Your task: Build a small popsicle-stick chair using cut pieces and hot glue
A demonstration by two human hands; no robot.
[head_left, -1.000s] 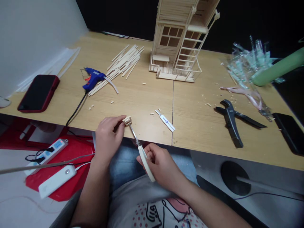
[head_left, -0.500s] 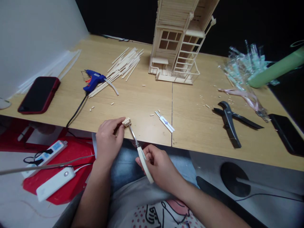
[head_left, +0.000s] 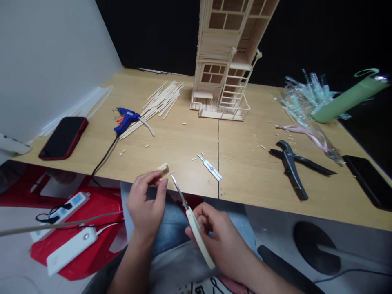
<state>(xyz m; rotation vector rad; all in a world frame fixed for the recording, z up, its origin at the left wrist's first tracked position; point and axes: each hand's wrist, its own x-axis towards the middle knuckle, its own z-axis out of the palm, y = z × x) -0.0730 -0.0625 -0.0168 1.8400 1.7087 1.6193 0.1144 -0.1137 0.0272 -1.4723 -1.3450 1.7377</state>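
Note:
My left hand (head_left: pixel 147 204) holds a small piece built of short wooden sticks (head_left: pixel 163 168) at its fingertips, over the desk's front edge. A thin stick end juts from the piece toward the right. In my right hand (head_left: pixel 216 228) is a pair of scissors (head_left: pixel 196 230) with pale handles, fingers wrapped round them. The blades point up and left, their tip just short of the piece. On the desk beyond lies a white utility knife (head_left: pixel 212 170), with short stick offcuts near it.
A wooden stick model house (head_left: pixel 217 49) stands at the back. To its left are a stick pile (head_left: pixel 162 100), a blue glue gun (head_left: pixel 125 120) and a phone (head_left: pixel 63 138). Black cutters (head_left: pixel 290 167), plastic wrappers (head_left: pixel 306 98), a green cylinder (head_left: pixel 343 100) and a black phone (head_left: pixel 367 179) are right.
The scissors have drawn back from the wooden piece, down and to the right. My left thumb has shifted and the piece is turned. The whole view has tilted upward.

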